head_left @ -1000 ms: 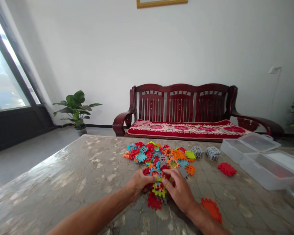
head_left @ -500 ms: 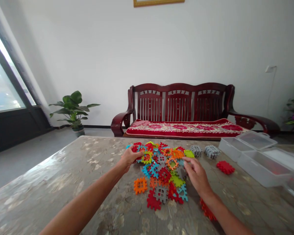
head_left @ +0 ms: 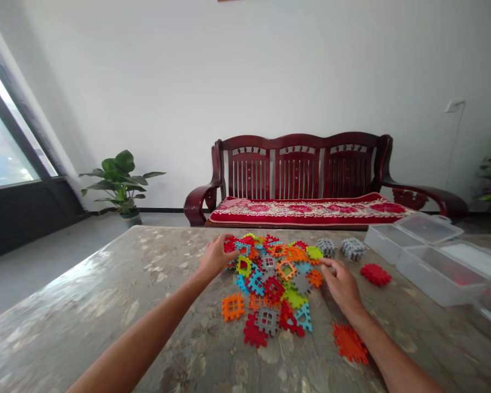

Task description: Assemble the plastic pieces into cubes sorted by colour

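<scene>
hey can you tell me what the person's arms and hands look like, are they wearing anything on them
Both forearms are bare right to the bottom edge of the picture: no sleeves show. The left hand and the right hand wear no gloves, and no watch, bracelet or ring can be seen on the wrists or fingers. No markings are visible on either arm.

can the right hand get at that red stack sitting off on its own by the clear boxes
Probably yes. The right hand lies flat at the pile's right edge, and only bare table shows between it and the red stack; the clear boxes stand beyond the stack.
</scene>
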Demonstrator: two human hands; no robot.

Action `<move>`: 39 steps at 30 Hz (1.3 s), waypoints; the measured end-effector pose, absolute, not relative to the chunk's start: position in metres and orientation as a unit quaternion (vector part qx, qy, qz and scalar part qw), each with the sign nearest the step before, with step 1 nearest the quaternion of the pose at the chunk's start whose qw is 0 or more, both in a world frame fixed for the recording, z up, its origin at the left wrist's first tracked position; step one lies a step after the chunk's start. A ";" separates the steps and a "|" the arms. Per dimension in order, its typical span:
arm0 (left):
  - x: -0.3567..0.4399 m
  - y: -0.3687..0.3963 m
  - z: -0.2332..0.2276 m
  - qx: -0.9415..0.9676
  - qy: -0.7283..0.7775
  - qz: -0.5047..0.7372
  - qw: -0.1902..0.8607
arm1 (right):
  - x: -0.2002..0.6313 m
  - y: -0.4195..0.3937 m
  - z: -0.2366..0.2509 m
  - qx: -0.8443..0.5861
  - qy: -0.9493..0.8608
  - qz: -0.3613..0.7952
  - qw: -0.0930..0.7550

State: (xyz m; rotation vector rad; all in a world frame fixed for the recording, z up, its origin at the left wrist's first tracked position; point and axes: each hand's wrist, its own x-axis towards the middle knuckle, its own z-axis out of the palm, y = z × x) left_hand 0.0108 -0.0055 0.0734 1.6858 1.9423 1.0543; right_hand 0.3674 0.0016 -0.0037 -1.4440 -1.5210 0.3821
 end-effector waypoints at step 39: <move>0.001 -0.098 0.058 0.874 0.440 0.108 0.177 | 0.365 -0.003 -0.018 -0.576 -0.681 0.127 0.435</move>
